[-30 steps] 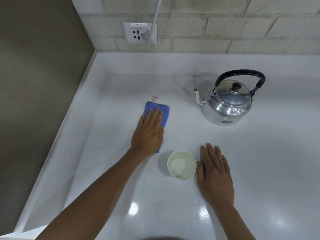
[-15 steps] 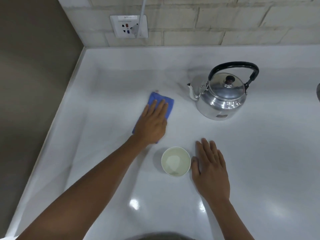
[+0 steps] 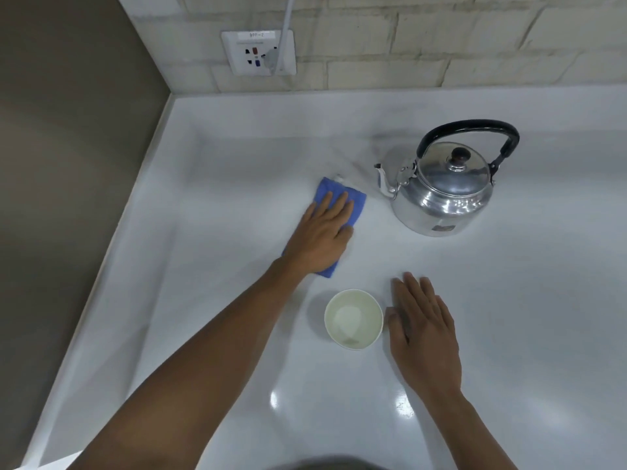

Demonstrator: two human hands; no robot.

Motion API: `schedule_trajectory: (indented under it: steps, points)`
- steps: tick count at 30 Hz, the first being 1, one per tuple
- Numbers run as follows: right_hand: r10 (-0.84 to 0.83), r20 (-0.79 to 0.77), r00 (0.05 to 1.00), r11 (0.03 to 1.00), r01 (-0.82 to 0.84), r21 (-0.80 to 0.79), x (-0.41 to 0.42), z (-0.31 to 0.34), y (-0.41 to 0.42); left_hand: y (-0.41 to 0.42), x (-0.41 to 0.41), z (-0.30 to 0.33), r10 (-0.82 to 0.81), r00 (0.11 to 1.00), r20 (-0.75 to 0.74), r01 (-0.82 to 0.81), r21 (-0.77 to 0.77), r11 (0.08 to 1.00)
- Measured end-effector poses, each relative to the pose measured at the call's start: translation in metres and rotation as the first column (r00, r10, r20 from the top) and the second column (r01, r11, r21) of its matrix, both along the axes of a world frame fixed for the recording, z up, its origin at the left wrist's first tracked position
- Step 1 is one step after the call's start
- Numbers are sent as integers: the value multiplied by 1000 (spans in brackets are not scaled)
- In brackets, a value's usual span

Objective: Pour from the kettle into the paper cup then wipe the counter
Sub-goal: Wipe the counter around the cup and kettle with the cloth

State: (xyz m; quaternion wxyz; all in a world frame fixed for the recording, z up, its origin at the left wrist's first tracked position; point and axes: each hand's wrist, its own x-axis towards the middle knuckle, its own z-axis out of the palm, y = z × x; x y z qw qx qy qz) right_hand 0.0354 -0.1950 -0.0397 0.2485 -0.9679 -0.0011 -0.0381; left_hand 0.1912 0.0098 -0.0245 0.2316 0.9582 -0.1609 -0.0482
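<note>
A shiny metal kettle (image 3: 441,195) with a black handle stands upright on the white counter (image 3: 509,300), spout pointing left. A white paper cup (image 3: 353,318) with liquid in it stands near the front. My left hand (image 3: 322,232) lies flat on a blue cloth (image 3: 353,196), pressing it to the counter just left of the kettle's spout. Most of the cloth is hidden under the hand. My right hand (image 3: 422,329) rests flat on the counter, fingers together, touching the cup's right side and holding nothing.
A brick-tiled wall runs along the back with a white socket (image 3: 258,53) and a plugged-in cable (image 3: 287,25). A dark side wall (image 3: 68,164) borders the counter on the left.
My left hand has slid the blue cloth to the right, closer to the kettle's spout. My right hand, the cup and the kettle have stayed in place.
</note>
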Motion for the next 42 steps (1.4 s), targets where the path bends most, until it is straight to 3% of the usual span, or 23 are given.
schedule_trajectory:
  steps: [2,4,6,8,11,14,18,20,27,34,40,42]
  points:
    - [-3,47,999,995,-2,104,2,4,-3,9,-3,14,29,997,-76,-49,-285,957]
    - [-10,124,992,984,-13,180,11,15,-5,30,-11,20,184,982,-39,-183,-421,888]
    - [7,175,985,967,-51,248,32,33,0,55,-27,15,375,927,9,-353,-318,880]
    - [99,207,973,948,-156,278,64,50,15,73,-52,1,499,866,-21,-498,-95,862]
    - [343,83,936,909,-353,223,113,53,53,77,-87,-17,483,872,87,-490,171,855]
    - [494,-11,870,869,-493,49,157,32,89,78,-88,-23,443,889,115,-457,254,852]
    - [403,-150,903,877,-428,-219,186,5,121,79,-84,-25,425,895,132,-445,305,842]
    - [363,-141,921,878,-388,-279,180,1,130,79,-85,-24,425,895,137,-446,301,843]
    - [608,-69,791,756,-603,-255,171,2,82,77,-84,-23,419,892,171,-452,300,840]
    - [485,-95,869,834,-492,-250,224,0,121,76,-83,-24,426,885,189,-465,308,830]
    - [705,-11,710,680,-680,-274,194,-4,110,78,-84,-24,428,883,191,-467,292,834]
    - [703,3,711,685,-677,-269,186,-6,91,77,-82,-23,432,880,196,-473,294,831]
